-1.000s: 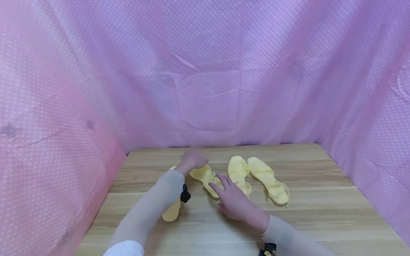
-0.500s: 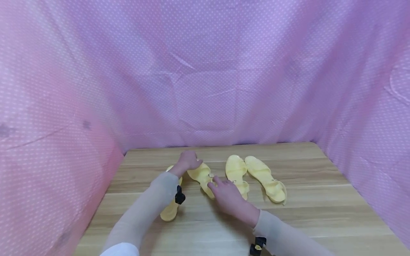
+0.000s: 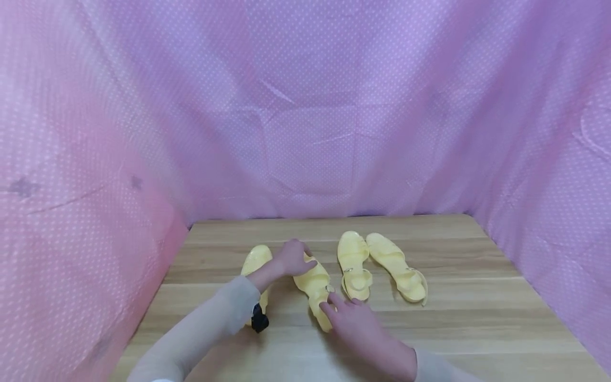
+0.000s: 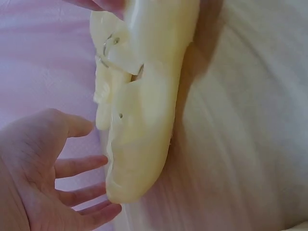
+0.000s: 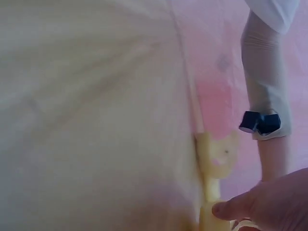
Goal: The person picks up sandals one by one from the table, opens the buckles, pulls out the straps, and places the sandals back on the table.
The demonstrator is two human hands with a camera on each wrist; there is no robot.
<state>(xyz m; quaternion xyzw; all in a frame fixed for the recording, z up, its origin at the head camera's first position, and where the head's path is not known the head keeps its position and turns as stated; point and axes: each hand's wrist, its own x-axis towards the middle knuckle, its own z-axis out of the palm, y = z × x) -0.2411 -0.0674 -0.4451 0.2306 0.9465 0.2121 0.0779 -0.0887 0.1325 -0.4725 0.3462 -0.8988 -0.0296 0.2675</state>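
Note:
A pale yellow sandal point(image 3: 312, 281) with a small metal buckle lies on the table between both hands. At its toe end is my left hand point(image 3: 291, 258). In the left wrist view the fingers of that left hand point(image 4: 43, 173) are spread and nearly straight, their tips touching the sandal point(image 4: 144, 120) along the toe. My right hand point(image 3: 355, 321) pinches the heel end, with its thumb point(image 5: 228, 208) against the side in the right wrist view. Its other fingers are mostly hidden there. The left forearm partly covers another yellow sandal point(image 3: 258, 259) further left.
Two more yellow sandals lie to the right, one nearly straight point(image 3: 352, 249) and one slanted point(image 3: 389, 254), their toes close together. They rest on a wooden table point(image 3: 458, 339). Pink dotted cloth point(image 3: 305, 132) hangs behind the table and along both sides.
The sandal between the hands has moved toward the table's near side and slightly right. Both hands have come nearer along with it. The two right-hand sandals stay put.

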